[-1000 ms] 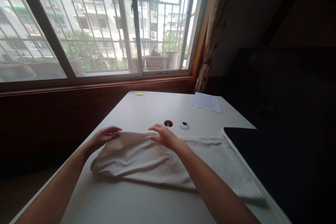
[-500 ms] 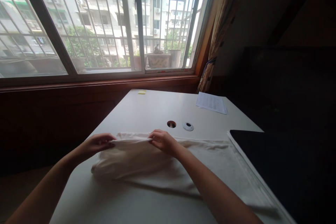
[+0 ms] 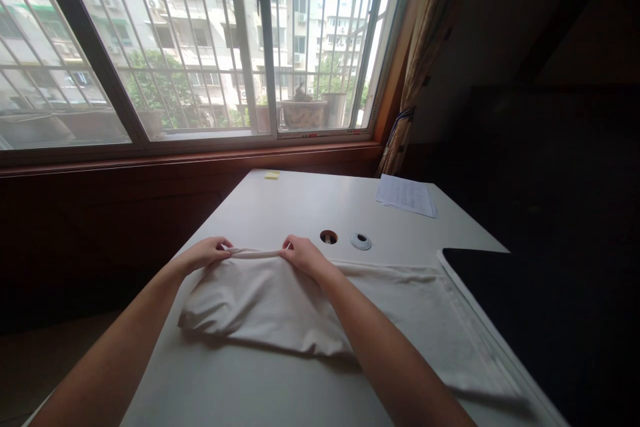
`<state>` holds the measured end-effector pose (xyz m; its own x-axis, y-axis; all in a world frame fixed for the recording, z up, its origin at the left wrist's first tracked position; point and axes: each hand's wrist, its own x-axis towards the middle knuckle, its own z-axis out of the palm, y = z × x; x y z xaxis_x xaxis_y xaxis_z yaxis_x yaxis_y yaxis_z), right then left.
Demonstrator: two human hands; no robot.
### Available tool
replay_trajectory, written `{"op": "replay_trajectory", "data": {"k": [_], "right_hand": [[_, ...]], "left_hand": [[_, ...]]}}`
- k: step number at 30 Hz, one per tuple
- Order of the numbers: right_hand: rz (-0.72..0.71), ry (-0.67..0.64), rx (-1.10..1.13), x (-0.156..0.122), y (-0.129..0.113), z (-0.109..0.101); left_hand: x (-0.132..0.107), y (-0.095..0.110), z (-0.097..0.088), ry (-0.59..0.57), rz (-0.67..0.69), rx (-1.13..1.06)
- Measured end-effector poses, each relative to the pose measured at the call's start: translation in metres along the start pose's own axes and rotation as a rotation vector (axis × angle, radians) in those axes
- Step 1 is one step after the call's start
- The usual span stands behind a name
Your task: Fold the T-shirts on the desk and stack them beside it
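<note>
A pale, cream-white cloth garment lies stretched across the table, its exact kind unclear. My left hand pinches its far edge near the left end, thumb and fingers closed on the fabric. A short way to the right, my right hand pinches the same far edge. Between the two hands the edge is drawn into a narrow, fairly straight fold. The garment's near side rests on the table with soft wrinkles, and its right part runs under my right forearm toward the table's right edge.
The white table has an open cable hole with its round cover beside it. Papers lie at the back right, a yellow sticky note at the back left. A dark panel borders the right; a barred window stands behind.
Both hands have moved a little away from me, laying the garment's held edge farther back. The upper layer now lies flatter, with its wrinkles shifted.
</note>
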<state>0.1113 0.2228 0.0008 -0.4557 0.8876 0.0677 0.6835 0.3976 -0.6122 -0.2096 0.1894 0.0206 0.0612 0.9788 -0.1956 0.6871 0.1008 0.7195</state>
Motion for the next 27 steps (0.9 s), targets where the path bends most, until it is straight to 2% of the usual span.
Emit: {"op": "replay_trajectory", "data": {"k": [6, 11, 16, 20, 23, 25, 27], "right_hand": [[0.002, 0.099, -0.129, -0.009, 0.0, 0.006], [-0.006, 0.131, -0.182, -0.036, 0.024, -0.015], [0.049, 0.146, -0.205, -0.085, 0.072, -0.062], [0.158, 0.143, -0.22, -0.133, 0.119, -0.11], [0.277, 0.089, -0.233, -0.168, 0.156, -0.146], [0.326, 0.081, -0.231, -0.186, 0.179, -0.167], [0.34, 0.084, -0.216, -0.2, 0.195, -0.184]], "left_hand": [[0.003, -0.011, 0.007, 0.121, 0.029, 0.075], [-0.001, -0.013, 0.011, 0.204, 0.073, 0.186], [-0.001, -0.013, 0.013, 0.234, 0.11, 0.305], [0.0, 0.0, 0.02, 0.295, 0.173, 0.389], [-0.001, 0.022, 0.035, 0.284, 0.346, 0.446], [-0.001, 0.039, 0.051, 0.232, 0.477, 0.449], [0.001, 0.05, 0.07, 0.187, 0.545, 0.429]]}}
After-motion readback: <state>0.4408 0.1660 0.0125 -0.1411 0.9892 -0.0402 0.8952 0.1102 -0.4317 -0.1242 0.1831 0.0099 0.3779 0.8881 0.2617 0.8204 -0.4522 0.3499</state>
